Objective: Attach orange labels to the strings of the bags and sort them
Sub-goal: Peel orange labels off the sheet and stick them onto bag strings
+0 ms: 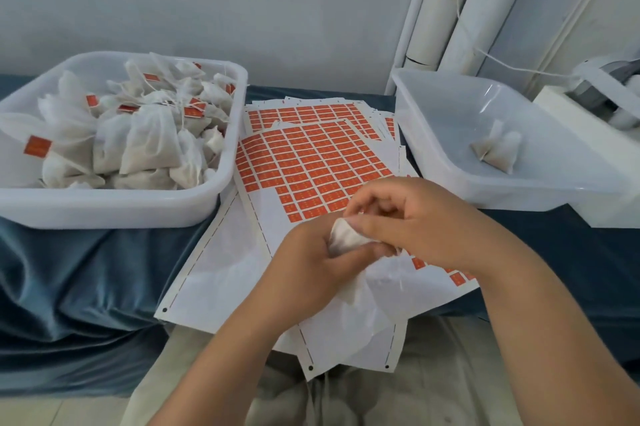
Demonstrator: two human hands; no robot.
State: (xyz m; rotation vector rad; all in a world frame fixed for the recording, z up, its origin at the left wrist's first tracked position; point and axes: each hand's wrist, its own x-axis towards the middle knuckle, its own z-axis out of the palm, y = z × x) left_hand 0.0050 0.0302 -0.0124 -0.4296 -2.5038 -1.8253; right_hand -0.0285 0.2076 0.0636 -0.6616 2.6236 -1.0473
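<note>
Both of your hands meet over the near part of the top label sheet [311, 162]. Your left hand [308, 266] curls round a small white bag [343, 238] from below, thumb laid along it. Your right hand [419, 217] pinches the bag's upper end with bent fingers. Whether a string or a label lies under those fingertips is hidden.

The step looks like finding the string and getting it ready for a label. Keep the left grip loose enough that the bag does not crush, and draw the string out straight with the right. Peel a label from the nearest full row, lay the string across the middle of its sticky side, fold it shut and press the halves flat so that no glue is left open.

Most finished bags [145, 138] fill the left tub [114, 214], each with an orange label [37, 145] on its string. The right tub [519, 198] holds a lone bag [497, 148] with no label showing. By that, your bag likely goes left once it is tagged.

Every label carries a small pale print, too fine to read. No brand shows anywhere.
</note>
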